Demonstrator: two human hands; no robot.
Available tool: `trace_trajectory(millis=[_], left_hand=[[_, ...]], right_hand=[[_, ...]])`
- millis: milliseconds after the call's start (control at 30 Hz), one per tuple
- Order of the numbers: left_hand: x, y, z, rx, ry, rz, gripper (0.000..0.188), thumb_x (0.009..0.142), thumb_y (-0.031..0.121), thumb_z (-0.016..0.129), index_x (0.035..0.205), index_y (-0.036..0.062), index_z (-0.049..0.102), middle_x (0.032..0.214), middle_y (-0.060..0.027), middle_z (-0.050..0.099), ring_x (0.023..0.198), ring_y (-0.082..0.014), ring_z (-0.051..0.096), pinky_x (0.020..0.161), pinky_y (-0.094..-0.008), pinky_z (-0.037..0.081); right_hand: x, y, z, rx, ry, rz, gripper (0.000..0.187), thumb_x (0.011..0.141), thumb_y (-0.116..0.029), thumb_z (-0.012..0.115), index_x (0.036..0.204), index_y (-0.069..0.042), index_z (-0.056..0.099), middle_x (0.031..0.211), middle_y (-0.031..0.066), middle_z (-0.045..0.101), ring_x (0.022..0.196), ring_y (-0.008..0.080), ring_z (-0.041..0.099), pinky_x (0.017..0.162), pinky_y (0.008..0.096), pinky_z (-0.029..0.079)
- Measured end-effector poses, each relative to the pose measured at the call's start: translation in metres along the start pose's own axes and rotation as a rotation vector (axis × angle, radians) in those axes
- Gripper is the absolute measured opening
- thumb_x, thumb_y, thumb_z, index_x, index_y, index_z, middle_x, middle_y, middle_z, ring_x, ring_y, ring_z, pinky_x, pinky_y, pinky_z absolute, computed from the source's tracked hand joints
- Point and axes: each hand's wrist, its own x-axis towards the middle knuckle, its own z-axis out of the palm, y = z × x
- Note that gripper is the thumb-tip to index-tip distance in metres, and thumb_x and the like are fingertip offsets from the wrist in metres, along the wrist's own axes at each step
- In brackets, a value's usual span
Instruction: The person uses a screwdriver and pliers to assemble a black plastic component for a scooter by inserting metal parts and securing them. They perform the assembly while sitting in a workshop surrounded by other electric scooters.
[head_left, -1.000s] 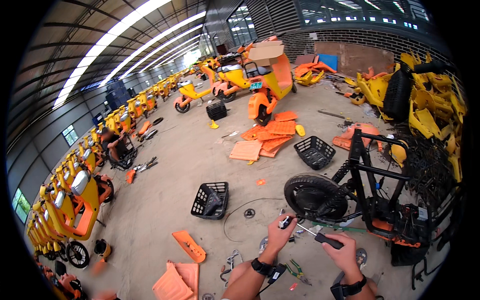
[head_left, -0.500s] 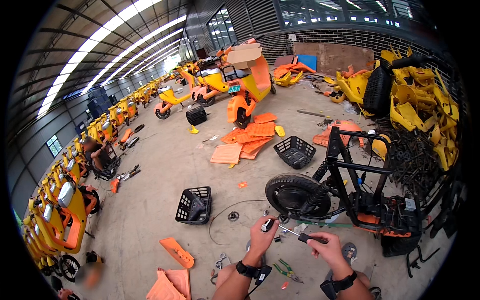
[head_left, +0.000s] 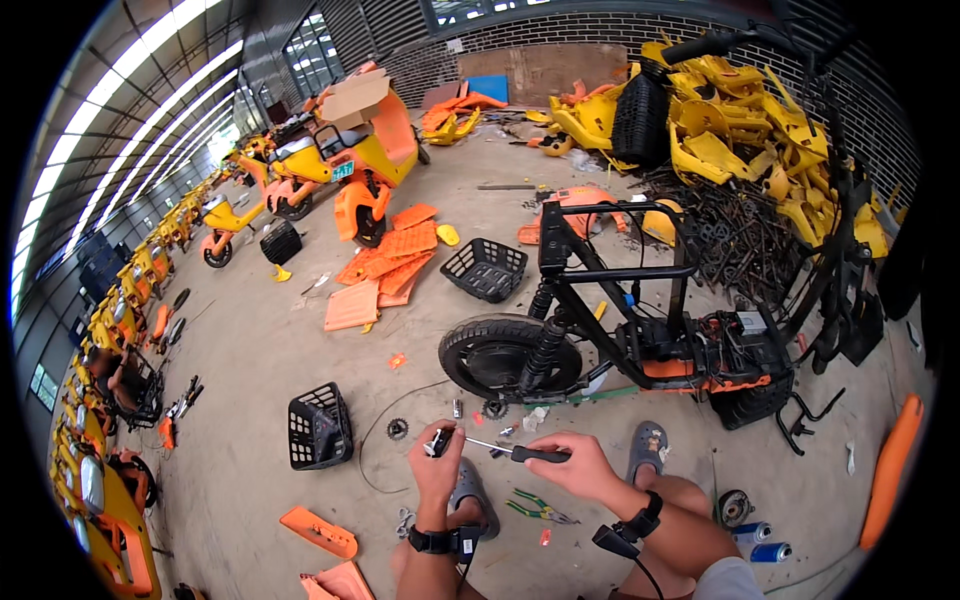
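Note:
My left hand (head_left: 434, 474) is closed around a small black and silver part (head_left: 439, 441), whose exact kind I cannot make out. A screwdriver (head_left: 538, 455) with a black handle lies in my right hand (head_left: 582, 466), fingers wrapped round the handle. Its thin metal shaft points left, and the tip reaches the part at my left fingers. Just beyond my hands, small loose parts and a dark sprocket (head_left: 494, 410) lie on the concrete floor. Green-handled pliers (head_left: 541, 508) rest on the floor between my feet.
A stripped black scooter frame (head_left: 625, 300) with its rear wheel (head_left: 510, 357) stands ahead to the right. Black baskets (head_left: 320, 427) and orange panels (head_left: 352, 306) lie about. Yellow body panels (head_left: 700, 110) are heaped by the wall. Spray cans (head_left: 770, 553) lie at lower right; a person (head_left: 125, 380) sits far left.
The view has turned to the right, so the surroundings sit further left in the picture. Both hands keep their hold, and the screwdriver now lies more level, my right hand higher over its handle.

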Motion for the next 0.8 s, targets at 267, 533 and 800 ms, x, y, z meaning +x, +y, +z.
trace_trajectory(millis=[267, 533, 800], left_hand=[[-0.003, 0.007, 0.004, 0.033, 0.005, 0.108, 0.013, 0.083, 0.007, 0.073, 0.093, 0.0006, 0.068, 0.077, -0.0002, 0.063, 0.071, -0.0064, 0.055, 0.066, -0.0225, 0.045], [-0.004, 0.003, 0.021, 0.028, 0.031, 0.097, 0.008, 0.083, 0.006, 0.072, 0.087, 0.0006, 0.067, 0.072, 0.0021, 0.06, 0.065, -0.0055, 0.05, 0.06, -0.0232, 0.043], [-0.001, -0.003, 0.025, 0.08, -0.039, 0.248, 0.01, 0.083, 0.007, 0.074, 0.088, 0.0011, 0.068, 0.072, 0.0022, 0.059, 0.066, -0.005, 0.05, 0.061, -0.0221, 0.043]], right_hand=[[0.003, 0.0, -0.009, 0.209, -0.114, 0.335, 0.031, 0.08, -0.019, 0.078, 0.107, -0.004, 0.072, 0.087, 0.004, 0.069, 0.064, 0.0107, 0.063, 0.057, 0.025, 0.049], [-0.007, -0.003, -0.015, -0.256, 0.003, -0.139, 0.03, 0.078, -0.021, 0.076, 0.103, -0.006, 0.071, 0.09, 0.0099, 0.069, 0.081, 0.0238, 0.067, 0.075, 0.0327, 0.052], [-0.002, 0.008, -0.025, 0.226, -0.1, 0.293, 0.029, 0.082, -0.018, 0.078, 0.104, 0.0, 0.071, 0.083, 0.0026, 0.069, 0.065, 0.0087, 0.062, 0.056, 0.0239, 0.049]])
